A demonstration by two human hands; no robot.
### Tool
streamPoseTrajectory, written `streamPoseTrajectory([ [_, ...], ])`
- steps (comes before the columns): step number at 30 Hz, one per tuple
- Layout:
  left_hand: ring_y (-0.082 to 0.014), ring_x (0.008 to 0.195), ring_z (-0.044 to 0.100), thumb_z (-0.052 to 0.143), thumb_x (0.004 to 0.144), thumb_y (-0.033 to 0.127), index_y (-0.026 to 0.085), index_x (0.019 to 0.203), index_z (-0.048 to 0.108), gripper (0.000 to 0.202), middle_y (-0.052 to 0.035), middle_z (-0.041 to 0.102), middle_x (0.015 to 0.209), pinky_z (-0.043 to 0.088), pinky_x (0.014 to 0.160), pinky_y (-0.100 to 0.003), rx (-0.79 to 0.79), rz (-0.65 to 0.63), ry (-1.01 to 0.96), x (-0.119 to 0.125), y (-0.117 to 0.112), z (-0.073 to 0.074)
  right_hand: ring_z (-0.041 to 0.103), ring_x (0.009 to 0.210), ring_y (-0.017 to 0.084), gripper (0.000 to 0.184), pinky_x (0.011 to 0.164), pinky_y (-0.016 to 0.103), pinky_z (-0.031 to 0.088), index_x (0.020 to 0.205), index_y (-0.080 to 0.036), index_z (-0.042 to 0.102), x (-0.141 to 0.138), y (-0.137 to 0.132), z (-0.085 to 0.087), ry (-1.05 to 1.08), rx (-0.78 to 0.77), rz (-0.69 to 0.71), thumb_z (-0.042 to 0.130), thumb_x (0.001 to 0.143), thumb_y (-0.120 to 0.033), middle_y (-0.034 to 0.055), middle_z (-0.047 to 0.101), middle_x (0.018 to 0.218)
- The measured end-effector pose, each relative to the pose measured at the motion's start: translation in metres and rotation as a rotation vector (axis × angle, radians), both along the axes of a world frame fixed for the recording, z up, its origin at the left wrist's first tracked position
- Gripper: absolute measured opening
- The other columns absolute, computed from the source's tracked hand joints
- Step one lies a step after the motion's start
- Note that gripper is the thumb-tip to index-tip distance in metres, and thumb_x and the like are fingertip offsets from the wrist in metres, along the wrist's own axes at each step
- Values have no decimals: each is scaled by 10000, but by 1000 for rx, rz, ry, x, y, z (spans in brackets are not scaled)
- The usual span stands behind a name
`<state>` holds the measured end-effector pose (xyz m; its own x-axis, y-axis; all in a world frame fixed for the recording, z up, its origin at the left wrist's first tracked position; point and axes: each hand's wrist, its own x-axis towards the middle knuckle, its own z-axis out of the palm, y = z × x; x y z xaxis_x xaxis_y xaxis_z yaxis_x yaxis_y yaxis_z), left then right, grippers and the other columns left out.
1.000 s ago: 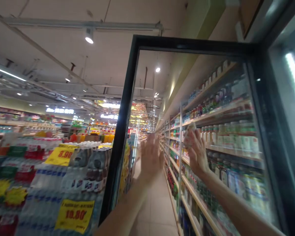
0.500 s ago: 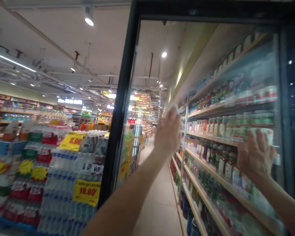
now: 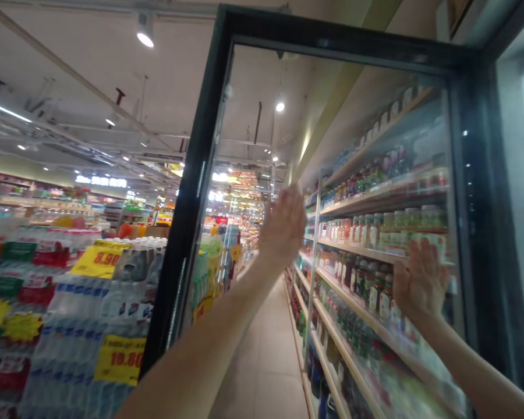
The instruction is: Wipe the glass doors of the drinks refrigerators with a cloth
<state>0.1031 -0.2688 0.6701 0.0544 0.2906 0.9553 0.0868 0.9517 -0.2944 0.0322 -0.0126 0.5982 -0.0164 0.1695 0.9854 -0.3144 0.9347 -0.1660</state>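
Note:
A glass door in a black frame stands in front of me, and bottle-filled shelves show through its pane. My left hand is raised at the middle of the glass, fingers stretched upward and laid flat. Motion blurs its fingertips, and whatever may lie under the palm is hidden. Farther right, my right hand is spread against the pane with the thumb apart, in line with the jars beyond. Nothing shows in its grip.
Shrink-wrapped bottle packs are stacked at left, with yellow price signs on them. A tiled aisle floor runs away beyond the pane. The door's thick black frame borders the glass, and a pale lit surface shows at right.
The view has shifted, so the door and both hands appear farther left. More of the frame's right side shows. Both hands stay raised at the glass with fingers extended.

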Motion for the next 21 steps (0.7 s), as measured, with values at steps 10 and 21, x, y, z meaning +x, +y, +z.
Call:
streamPoseTrajectory([
  [10,-252,1373,210,315,915,330,131,1382,305,508,-89,283,1478,292,1090,-421,-186,-9,-28,-5,8,-25,280,1346,289,556,1066,542,239,1397,-235,314,-6,2,-2,65,2,-1,296,875,-425,125,330,1449],
  [21,-268,1365,232,365,893,317,135,1358,351,499,-97,245,1492,250,1106,-412,-400,-20,-79,-15,50,-55,268,1346,307,565,1042,569,239,1368,-137,364,-4,1,-2,67,29,-1,272,881,-408,164,325,1443],
])
